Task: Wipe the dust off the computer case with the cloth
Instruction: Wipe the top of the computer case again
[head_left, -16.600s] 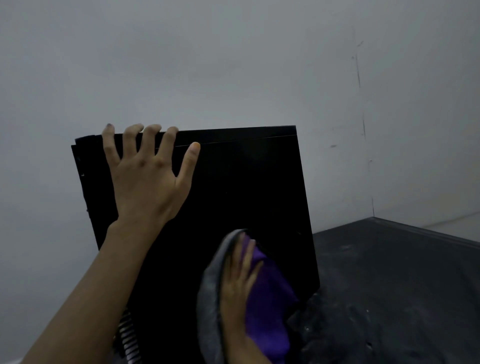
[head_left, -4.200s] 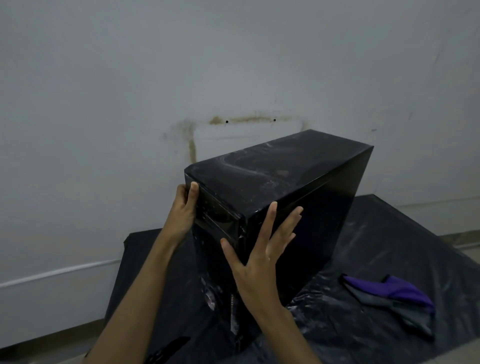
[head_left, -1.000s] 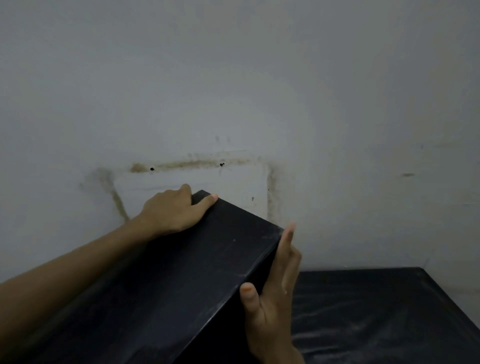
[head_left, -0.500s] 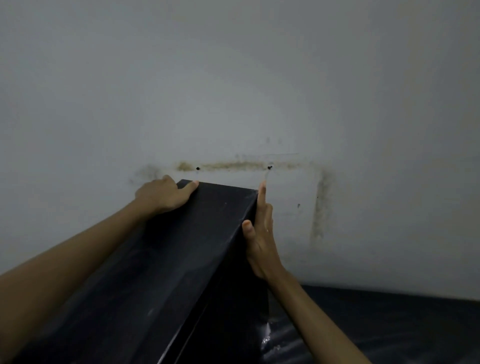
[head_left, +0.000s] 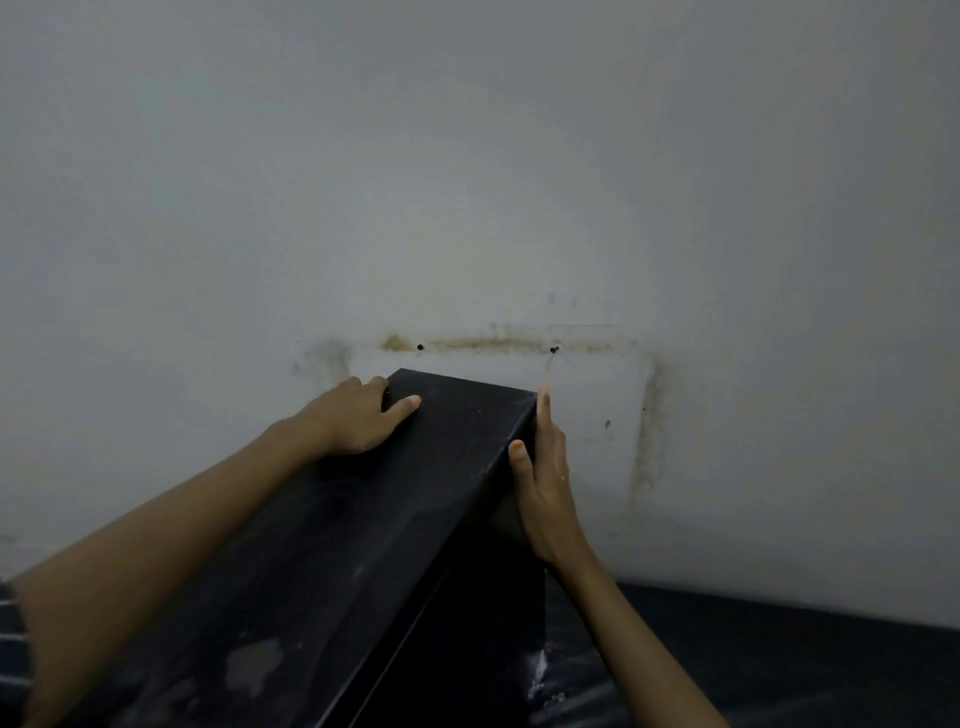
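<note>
Computer case between both hands, far end toward wall. Left hand curled over far left corner, gripping; right hand flat against right side, fingers straight, thumb on top edge. Judged heavy, rigid, smooth-panelled, likely slippery under dust; best held at corners and edges. Beneath right forearm: black plastic sheet. Beyond fingertips: stained grey wall. Cloth not in view

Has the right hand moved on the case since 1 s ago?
Yes. The right hand has slid toward the case's far end: its fingertips now reach the far top corner, where earlier they stopped short of it.
</note>
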